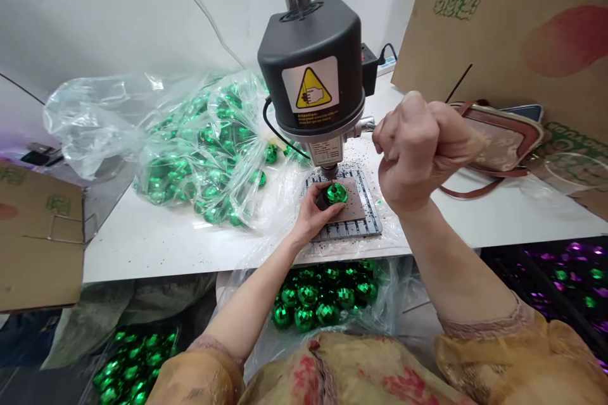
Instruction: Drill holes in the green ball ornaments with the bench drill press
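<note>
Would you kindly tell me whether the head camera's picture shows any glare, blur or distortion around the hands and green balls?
In the head view, bright glints sit on the mirrored green ball held in the left hand and on the clear plastic bag; the wide lens enlarges the raised right hand; no obvious motion blur shows.

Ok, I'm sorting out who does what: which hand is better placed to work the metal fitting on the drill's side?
Right, probably. The right hand is raised in a fist beside that metal fitting, while the left hand is holding the green mirrored ball under the drill bit.
</note>
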`<state>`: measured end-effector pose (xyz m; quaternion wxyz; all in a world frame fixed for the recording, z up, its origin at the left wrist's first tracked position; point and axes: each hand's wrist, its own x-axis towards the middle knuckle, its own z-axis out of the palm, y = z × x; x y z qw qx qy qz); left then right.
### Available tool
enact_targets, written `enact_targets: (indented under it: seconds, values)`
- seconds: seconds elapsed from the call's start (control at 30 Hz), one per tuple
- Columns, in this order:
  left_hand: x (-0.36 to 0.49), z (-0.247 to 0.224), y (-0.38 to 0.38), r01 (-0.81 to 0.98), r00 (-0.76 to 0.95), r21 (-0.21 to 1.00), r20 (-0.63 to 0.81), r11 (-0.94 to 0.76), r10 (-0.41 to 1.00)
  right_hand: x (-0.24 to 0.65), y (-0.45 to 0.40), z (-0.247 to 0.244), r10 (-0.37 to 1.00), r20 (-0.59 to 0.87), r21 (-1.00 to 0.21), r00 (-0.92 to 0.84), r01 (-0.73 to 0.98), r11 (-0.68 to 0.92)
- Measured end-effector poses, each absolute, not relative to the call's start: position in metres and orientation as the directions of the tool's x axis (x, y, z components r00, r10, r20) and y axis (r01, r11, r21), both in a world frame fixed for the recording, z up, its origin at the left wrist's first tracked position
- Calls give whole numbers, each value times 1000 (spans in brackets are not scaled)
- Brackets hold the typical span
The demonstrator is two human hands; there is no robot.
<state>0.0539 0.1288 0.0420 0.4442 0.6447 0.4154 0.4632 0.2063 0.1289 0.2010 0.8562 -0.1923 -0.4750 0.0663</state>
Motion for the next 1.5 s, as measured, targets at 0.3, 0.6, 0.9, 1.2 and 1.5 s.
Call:
enact_targets:
  seconds: [0.3,0.6,0.9,1.2,1.5]
  values:
    - [54,40,128,87,233,966,217,-242,948,210,141,184,135,839,-232,527,121,965]
    - [55,41,128,55,224,974,202,-220,953,212,134,176,114,870,-204,480,139,969]
    - [54,39,128,58,230,974,200,-219,952,213,136,162,30,907,-89,420,123,988]
    - [56,45,120,200,81,932,291,-301,953,210,139,233,308,815,-394,490,80,916]
    - [9,27,1,415,533,384,632,-825,562,214,145,234,360,813,-417,458,25,909]
